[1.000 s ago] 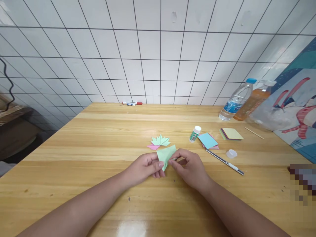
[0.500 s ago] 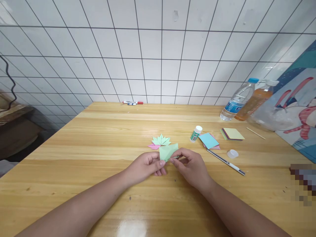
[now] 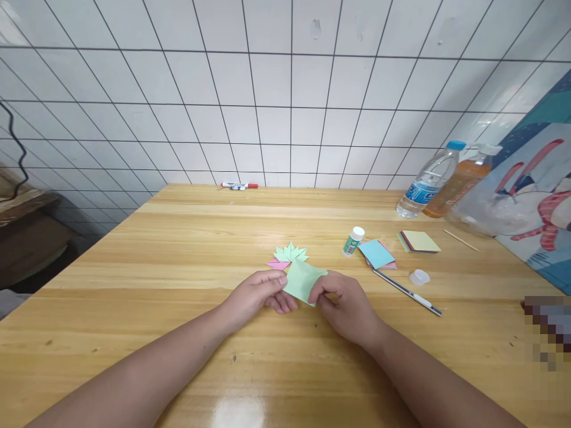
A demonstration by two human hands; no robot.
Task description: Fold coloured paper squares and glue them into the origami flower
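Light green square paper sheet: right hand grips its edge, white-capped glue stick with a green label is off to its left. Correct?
One error: in the head view, the white-capped glue stick with a green label is to the right of the light green square paper sheet. The right hand does grip its edge.

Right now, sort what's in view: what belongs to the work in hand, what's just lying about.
Work in hand, I judge: green sheet in the left hand and right hand; green folded paper; pink folded paper; probably the blue-topped stack, yellow-topped stack and glue stick.

Seemingly just lying about: markers, blue-capped bottle, orange drink bottle, wooden stick, clear container.
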